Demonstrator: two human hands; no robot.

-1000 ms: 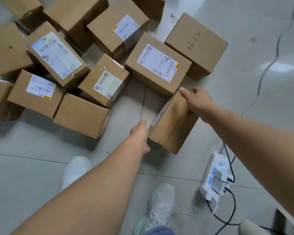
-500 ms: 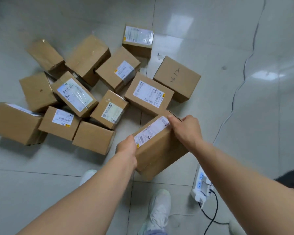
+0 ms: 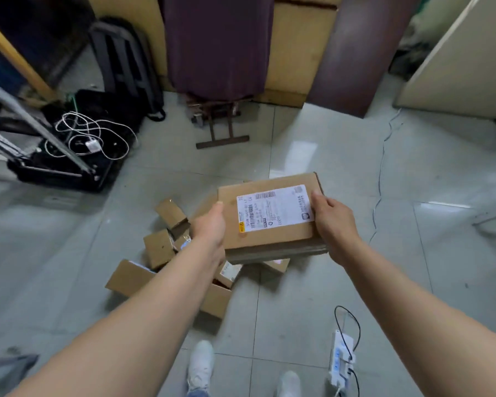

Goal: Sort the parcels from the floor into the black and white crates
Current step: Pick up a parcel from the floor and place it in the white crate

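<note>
From the head camera, one parcel (image 3: 272, 224) is held up in the air in front of the person, label (image 3: 274, 209) facing up, above the other parcels (image 3: 161, 247) lying in a heap on the floor (image 3: 298, 296). The left hand (image 3: 211, 224) grips its left end, thumb along the edge and fingers tucked out of sight beneath. The right hand (image 3: 334, 220) grips the right end, thumb on top beside the label, fingers curled under. Neither of the crates is in view.

To do this step well, hold the parcel level with both ends supported, read the label first to choose the crate, then turn. Mind the power strip (image 3: 341, 359) and its cable (image 3: 352, 319) just beside the right foot when stepping.
</note>
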